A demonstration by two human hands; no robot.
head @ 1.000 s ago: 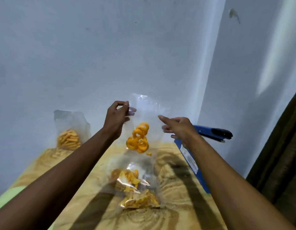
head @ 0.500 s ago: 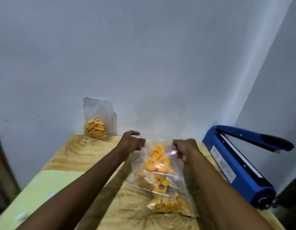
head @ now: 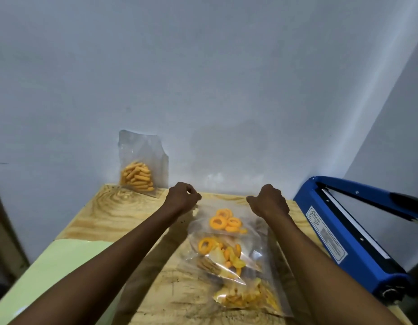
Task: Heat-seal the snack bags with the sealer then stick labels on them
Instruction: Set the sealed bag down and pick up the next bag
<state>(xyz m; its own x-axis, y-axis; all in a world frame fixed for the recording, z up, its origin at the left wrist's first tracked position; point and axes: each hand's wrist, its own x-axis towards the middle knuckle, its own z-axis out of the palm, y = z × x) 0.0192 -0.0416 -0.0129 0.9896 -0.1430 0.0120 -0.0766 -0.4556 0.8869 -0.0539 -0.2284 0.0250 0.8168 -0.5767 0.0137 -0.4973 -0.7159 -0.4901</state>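
A clear bag of orange ring snacks [head: 226, 222] lies at the far middle of the wooden table [head: 123, 214], its open top toward the wall. My left hand [head: 183, 199] and my right hand [head: 269, 201] pinch the bag's top corners, fingers closed on the thin plastic. The blue heat sealer [head: 344, 233] stands to the right of my right hand, its black-handled arm [head: 372, 199] raised. Two more clear snack bags lie nearer me: a mixed one [head: 219, 254] and one of yellow chips [head: 248, 296].
A bag of orange stick snacks [head: 139, 174] leans upright against the pale wall [head: 203, 90] at the back left. A light green sheet [head: 62, 266] covers the table's near left part. The table's left edge drops off beside it.
The ring snack bag came down from the air in front of the wall onto the table, both hands lowering with it. My view shifted, bringing the sealer into fuller view.
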